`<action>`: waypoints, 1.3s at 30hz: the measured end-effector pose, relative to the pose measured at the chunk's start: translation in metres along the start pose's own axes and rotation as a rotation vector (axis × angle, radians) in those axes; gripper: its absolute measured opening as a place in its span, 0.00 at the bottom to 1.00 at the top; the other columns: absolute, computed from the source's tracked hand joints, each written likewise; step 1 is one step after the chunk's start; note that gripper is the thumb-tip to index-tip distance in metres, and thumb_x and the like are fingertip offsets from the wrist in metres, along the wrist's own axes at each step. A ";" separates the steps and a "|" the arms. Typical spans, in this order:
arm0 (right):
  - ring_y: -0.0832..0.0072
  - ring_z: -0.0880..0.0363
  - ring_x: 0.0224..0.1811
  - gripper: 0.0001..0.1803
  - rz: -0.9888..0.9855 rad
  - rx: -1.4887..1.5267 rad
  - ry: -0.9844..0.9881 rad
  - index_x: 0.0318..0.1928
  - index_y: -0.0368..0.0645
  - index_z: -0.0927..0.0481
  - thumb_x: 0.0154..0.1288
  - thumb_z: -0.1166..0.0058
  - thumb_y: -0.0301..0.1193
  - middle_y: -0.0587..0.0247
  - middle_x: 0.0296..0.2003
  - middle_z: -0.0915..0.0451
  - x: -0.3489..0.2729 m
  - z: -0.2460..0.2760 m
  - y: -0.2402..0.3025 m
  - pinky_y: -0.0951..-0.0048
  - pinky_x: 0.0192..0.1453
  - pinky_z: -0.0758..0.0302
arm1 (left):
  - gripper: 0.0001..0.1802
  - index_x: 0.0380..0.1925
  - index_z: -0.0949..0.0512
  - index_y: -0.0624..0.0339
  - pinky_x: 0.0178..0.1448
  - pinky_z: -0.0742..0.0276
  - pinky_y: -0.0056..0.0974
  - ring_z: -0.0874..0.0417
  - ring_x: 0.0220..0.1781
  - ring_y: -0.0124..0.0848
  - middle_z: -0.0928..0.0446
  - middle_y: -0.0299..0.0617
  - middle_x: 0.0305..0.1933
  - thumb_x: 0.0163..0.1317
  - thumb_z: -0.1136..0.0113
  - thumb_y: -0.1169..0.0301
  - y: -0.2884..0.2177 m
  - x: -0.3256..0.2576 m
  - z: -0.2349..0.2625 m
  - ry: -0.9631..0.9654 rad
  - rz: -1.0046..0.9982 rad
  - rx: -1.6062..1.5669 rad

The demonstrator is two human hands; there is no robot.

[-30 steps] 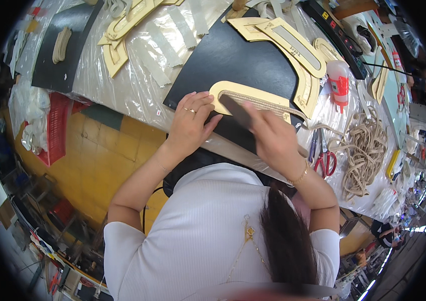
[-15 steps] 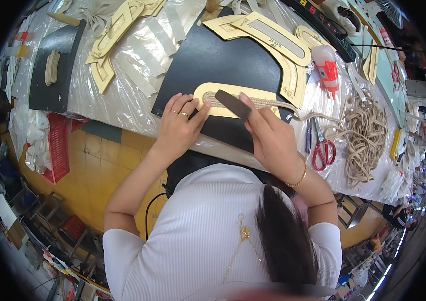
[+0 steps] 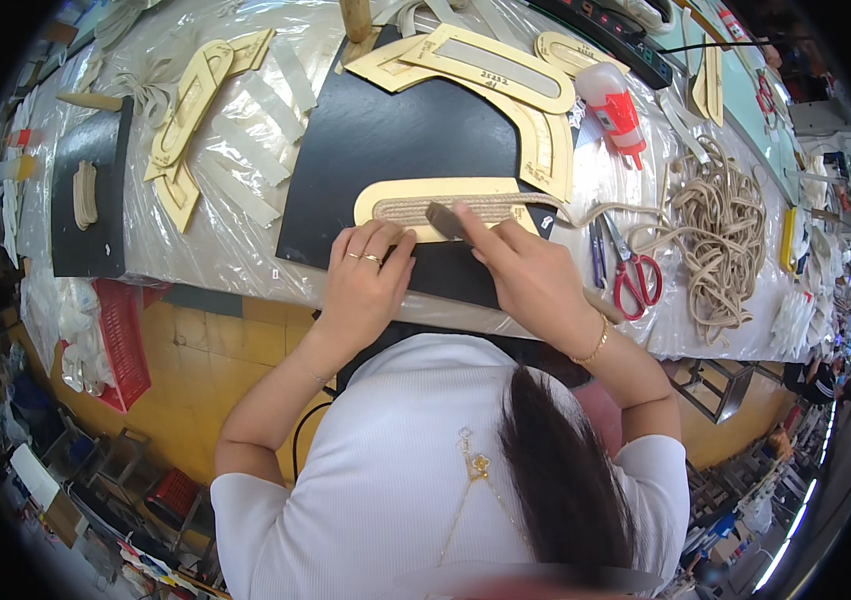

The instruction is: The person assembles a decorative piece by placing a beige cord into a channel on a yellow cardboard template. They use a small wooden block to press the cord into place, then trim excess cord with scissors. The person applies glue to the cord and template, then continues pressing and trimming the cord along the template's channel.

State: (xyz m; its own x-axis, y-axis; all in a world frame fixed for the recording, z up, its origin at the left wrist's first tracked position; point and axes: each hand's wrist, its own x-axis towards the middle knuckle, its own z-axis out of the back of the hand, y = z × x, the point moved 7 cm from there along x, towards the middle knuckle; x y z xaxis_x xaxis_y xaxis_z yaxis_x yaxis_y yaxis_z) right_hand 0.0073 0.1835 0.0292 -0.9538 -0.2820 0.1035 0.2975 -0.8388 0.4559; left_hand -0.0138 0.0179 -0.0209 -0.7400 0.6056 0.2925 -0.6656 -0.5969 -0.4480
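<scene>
A cream template (image 3: pixel 400 188) with a long rounded slot lies on a black board (image 3: pixel 345 150). Rows of beige cord (image 3: pixel 445 205) run side by side in the slot, and the cord's tail leads off to the right. My left hand (image 3: pixel 367 275), fingers bent and close together, presses its fingertips on the template's near edge beside the cord. In my right hand (image 3: pixel 535 270) is a dark brown, flat, blade-like tool (image 3: pixel 444 221), pinched between thumb and fingers, its end over the cord rows. The tool's lower part is hidden by my fingers.
Right of the board lie red-handled scissors (image 3: pixel 635 280), pens (image 3: pixel 598 255) and a heap of beige cord (image 3: pixel 715 235). Beyond it are more cream templates (image 3: pixel 490 68), a red-and-white squeeze bottle (image 3: pixel 612 112) and a power strip (image 3: pixel 605 35). A cord bundle (image 3: pixel 85 195) sits far left.
My right hand has brought the tool lower and tilted it more upright over the cord. My left hand has shifted down to the template's near edge. The whole view has shifted slightly.
</scene>
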 end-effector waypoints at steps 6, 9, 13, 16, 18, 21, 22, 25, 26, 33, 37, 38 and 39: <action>0.65 0.22 0.25 0.35 -0.126 -0.033 0.123 0.72 0.52 0.29 0.63 0.38 0.25 0.62 0.29 0.25 -0.005 -0.009 -0.016 0.66 0.27 0.24 | 0.25 0.57 0.21 0.58 0.66 0.34 0.51 0.26 0.63 0.43 0.23 0.46 0.55 0.59 0.32 0.68 -0.009 -0.001 -0.005 0.058 0.005 0.125; 0.64 0.22 0.25 0.34 -0.101 -0.053 -0.008 0.72 0.51 0.30 0.65 0.40 0.26 0.61 0.30 0.24 -0.016 0.005 -0.019 0.65 0.28 0.23 | 0.30 0.63 0.23 0.52 0.67 0.36 0.53 0.27 0.63 0.45 0.25 0.47 0.55 0.59 0.31 0.65 -0.016 0.004 -0.008 0.123 0.007 0.204; 0.62 0.22 0.25 0.34 -0.048 0.032 -0.160 0.73 0.52 0.31 0.67 0.41 0.25 0.60 0.30 0.25 -0.027 0.014 -0.024 0.63 0.28 0.24 | 0.33 0.66 0.26 0.46 0.67 0.37 0.54 0.29 0.63 0.46 0.27 0.48 0.54 0.59 0.30 0.61 -0.022 0.010 -0.012 0.246 0.056 0.260; 0.62 0.22 0.25 0.34 -0.142 0.002 -0.078 0.72 0.50 0.30 0.66 0.41 0.24 0.60 0.30 0.25 -0.033 0.007 -0.039 0.63 0.28 0.26 | 0.33 0.66 0.26 0.49 0.68 0.38 0.55 0.29 0.63 0.46 0.27 0.48 0.54 0.59 0.30 0.62 -0.025 0.015 -0.012 0.297 0.054 0.293; 0.61 0.22 0.25 0.33 -0.158 0.026 -0.182 0.72 0.50 0.30 0.66 0.41 0.24 0.60 0.30 0.25 -0.042 0.016 -0.042 0.62 0.27 0.27 | 0.30 0.64 0.24 0.55 0.67 0.36 0.55 0.28 0.62 0.46 0.26 0.49 0.53 0.59 0.33 0.65 -0.029 0.018 -0.011 0.267 0.024 0.266; 0.63 0.22 0.25 0.33 -0.152 -0.046 -0.093 0.72 0.51 0.29 0.66 0.41 0.24 0.60 0.29 0.25 -0.045 0.011 -0.043 0.63 0.27 0.27 | 0.29 0.62 0.24 0.61 0.67 0.35 0.55 0.26 0.62 0.48 0.25 0.50 0.56 0.60 0.36 0.67 -0.032 0.022 -0.012 0.242 -0.001 0.237; 0.63 0.22 0.24 0.33 -0.176 -0.102 0.012 0.72 0.51 0.29 0.66 0.41 0.25 0.60 0.29 0.25 -0.046 0.005 -0.045 0.63 0.27 0.27 | 0.28 0.62 0.24 0.63 0.67 0.34 0.54 0.26 0.62 0.48 0.25 0.51 0.57 0.59 0.37 0.68 -0.033 0.023 -0.013 0.232 -0.015 0.232; 0.63 0.22 0.24 0.33 -0.204 -0.160 -0.045 0.72 0.53 0.29 0.66 0.41 0.25 0.61 0.29 0.25 -0.048 0.016 -0.047 0.63 0.27 0.27 | 0.28 0.62 0.25 0.64 0.67 0.33 0.53 0.26 0.65 0.49 0.25 0.53 0.62 0.60 0.38 0.69 -0.033 0.021 -0.015 0.243 -0.018 0.237; 0.63 0.22 0.24 0.33 -0.175 -0.081 -0.125 0.72 0.53 0.29 0.66 0.40 0.25 0.61 0.29 0.25 -0.048 0.022 -0.043 0.63 0.27 0.27 | 0.28 0.62 0.25 0.64 0.68 0.33 0.53 0.27 0.66 0.49 0.25 0.53 0.62 0.60 0.38 0.69 -0.033 0.020 -0.015 0.246 -0.021 0.238; 0.61 0.22 0.24 0.34 -0.161 -0.061 -0.098 0.73 0.52 0.31 0.67 0.42 0.25 0.59 0.30 0.24 -0.038 0.020 -0.046 0.61 0.27 0.25 | 0.32 0.66 0.27 0.59 0.72 0.37 0.53 0.29 0.69 0.48 0.27 0.50 0.66 0.61 0.34 0.67 -0.029 0.016 -0.018 0.272 -0.016 0.261; 0.60 0.21 0.25 0.34 -0.078 0.019 -0.330 0.74 0.51 0.33 0.68 0.43 0.25 0.57 0.30 0.24 -0.031 0.036 -0.040 0.61 0.28 0.24 | 0.32 0.67 0.28 0.58 0.72 0.38 0.53 0.29 0.69 0.48 0.27 0.51 0.66 0.61 0.34 0.66 -0.027 0.014 -0.018 0.271 0.002 0.225; 0.60 0.21 0.25 0.34 -0.127 0.006 -0.240 0.74 0.50 0.33 0.68 0.43 0.25 0.57 0.30 0.24 -0.026 0.030 -0.042 0.61 0.29 0.24 | 0.31 0.66 0.27 0.59 0.72 0.37 0.54 0.28 0.68 0.49 0.27 0.51 0.66 0.61 0.35 0.66 -0.027 0.014 -0.017 0.259 -0.005 0.220; 0.60 0.21 0.25 0.34 -0.160 -0.025 -0.132 0.73 0.50 0.32 0.67 0.43 0.24 0.57 0.30 0.24 -0.022 0.024 -0.045 0.62 0.29 0.24 | 0.30 0.65 0.27 0.60 0.71 0.36 0.55 0.28 0.68 0.49 0.27 0.51 0.65 0.62 0.35 0.66 -0.027 0.015 -0.017 0.240 -0.011 0.211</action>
State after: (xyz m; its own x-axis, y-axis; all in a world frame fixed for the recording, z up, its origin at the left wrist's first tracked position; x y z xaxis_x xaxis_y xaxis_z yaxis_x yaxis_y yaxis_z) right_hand 0.0137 0.2383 0.0283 -0.9856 -0.0825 0.1473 0.1415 -0.8796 0.4542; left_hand -0.0049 0.0520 -0.0183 -0.7056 0.7044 0.0777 -0.6973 -0.6705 -0.2536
